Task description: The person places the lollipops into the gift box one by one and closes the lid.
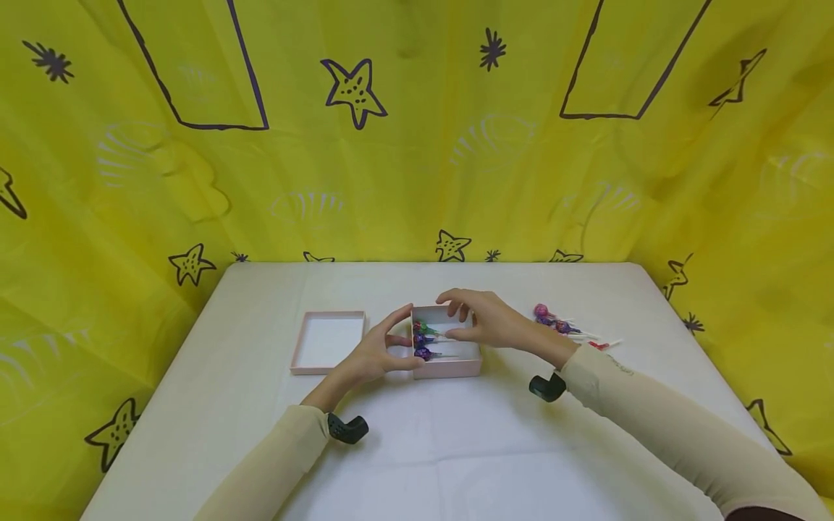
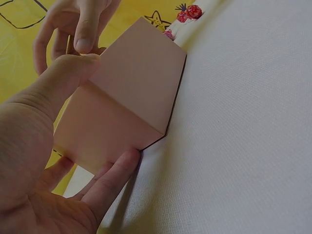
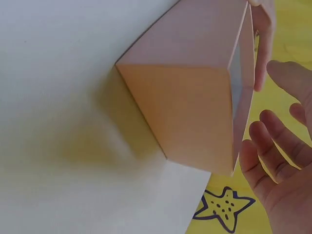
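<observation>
A pink box (image 1: 447, 370) stands on the white table with its top uncovered. Inside, a lollipop with a green wrapper (image 1: 420, 328) and purple-wrapped lollipops (image 1: 423, 354) lie side by side, heads to the left and white sticks to the right. My left hand (image 1: 371, 356) grips the box's left end, thumb at the near top corner and fingers along the side. Over the right part of the box hovers my right hand (image 1: 491, 318), thumb and fingers apart. The right wrist view shows nothing between its fingers, beside the box's rim.
Left of the box lies a shallow pink lid (image 1: 309, 371) with a white inside. More lollipops (image 1: 546, 315) with purple, pink and red wrappers lie loose on the table to the right. A yellow curtain (image 1: 404, 166) printed with stars hangs around the white table (image 1: 404, 463).
</observation>
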{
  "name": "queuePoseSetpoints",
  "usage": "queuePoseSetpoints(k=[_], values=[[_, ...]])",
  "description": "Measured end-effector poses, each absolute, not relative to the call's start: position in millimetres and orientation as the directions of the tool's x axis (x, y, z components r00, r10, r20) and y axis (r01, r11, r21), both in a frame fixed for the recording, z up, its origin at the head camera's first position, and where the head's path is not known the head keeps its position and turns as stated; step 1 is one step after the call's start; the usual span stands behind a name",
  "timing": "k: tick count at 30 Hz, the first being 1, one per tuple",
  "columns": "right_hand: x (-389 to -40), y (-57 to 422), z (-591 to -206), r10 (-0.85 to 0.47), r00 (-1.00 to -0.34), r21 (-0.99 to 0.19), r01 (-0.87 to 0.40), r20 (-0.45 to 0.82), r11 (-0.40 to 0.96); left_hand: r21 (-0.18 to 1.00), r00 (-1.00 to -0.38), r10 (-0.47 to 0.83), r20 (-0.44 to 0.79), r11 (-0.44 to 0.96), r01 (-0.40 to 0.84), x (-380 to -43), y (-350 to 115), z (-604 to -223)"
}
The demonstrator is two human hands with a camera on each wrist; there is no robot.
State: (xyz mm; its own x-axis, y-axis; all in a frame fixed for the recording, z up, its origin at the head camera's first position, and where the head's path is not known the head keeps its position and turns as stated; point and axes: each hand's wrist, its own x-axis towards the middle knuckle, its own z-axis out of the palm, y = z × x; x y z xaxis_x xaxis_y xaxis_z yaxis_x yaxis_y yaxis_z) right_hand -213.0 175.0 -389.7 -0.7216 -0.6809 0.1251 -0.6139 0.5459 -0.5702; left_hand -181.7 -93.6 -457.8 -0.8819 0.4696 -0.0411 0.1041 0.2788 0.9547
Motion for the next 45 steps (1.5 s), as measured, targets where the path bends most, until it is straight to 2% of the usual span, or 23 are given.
queuePoseSetpoints(k=[7, 11, 23, 34, 45], values=[[-218, 196, -385, -0.675, -0.719, -0.527, -0.644, 0.167, 0.555, 0.955, -0.881, 0.471, -0.034, 0.276, 0.111, -183, -94, -459], [-222, 213, -381, -0.653, -0.739, -0.501, -0.634, 0.167, 0.589, 0.956, -0.882, 0.470, -0.037, 0.273, 0.105, -183, -94, -459], [-242, 265, -375, -0.539, -0.842, -0.480, -0.487, 0.036, 0.730, 0.955, -0.885, 0.464, -0.049, 0.281, 0.094, -182, -95, -460], [-255, 299, -390, -0.491, -0.870, -0.486, -0.410, -0.046, 0.772, 0.958, -0.883, 0.466, -0.051, 0.274, 0.090, -182, -95, -458], [-263, 329, -406, -0.483, -0.870, -0.505, -0.375, -0.098, 0.777, 0.956, -0.885, 0.462, -0.059, 0.282, 0.083, -183, -96, -457]])
